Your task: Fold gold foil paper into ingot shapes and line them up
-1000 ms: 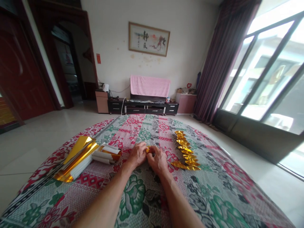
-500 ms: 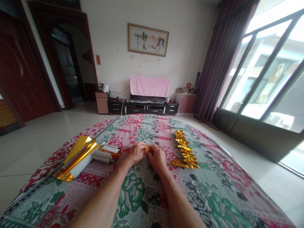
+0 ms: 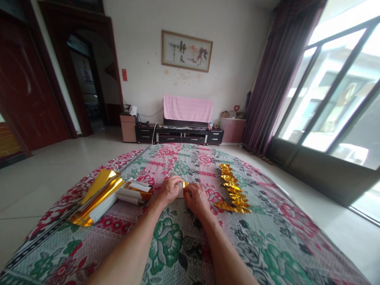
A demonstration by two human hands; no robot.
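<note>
My left hand (image 3: pixel 170 190) and my right hand (image 3: pixel 196 199) meet at the middle of a table under a flowered cloth (image 3: pixel 267 245). Both are closed, fingers pinched on one small piece of gold foil paper (image 3: pixel 184 185) that shows between them. Most of that piece is hidden by the fingers. A row of several folded gold foil pieces (image 3: pixel 232 189) lies just right of my right hand. To the left of my left hand lie rolled white-and-gold sheets (image 3: pixel 133 192) and a stack of flat gold foil sheets (image 3: pixel 96 196).
The round table ends near the stack on the left and drops to a tiled floor (image 3: pixel 44 178). Beyond it stand a low dark TV cabinet (image 3: pixel 184 134) with a pink cover, a dark doorway at left and glass doors with a curtain at right.
Both hands have kept their pinch on the gold piece and shifted only slightly; the fingers have worked it a little. The camera view wobbled a bit.
</note>
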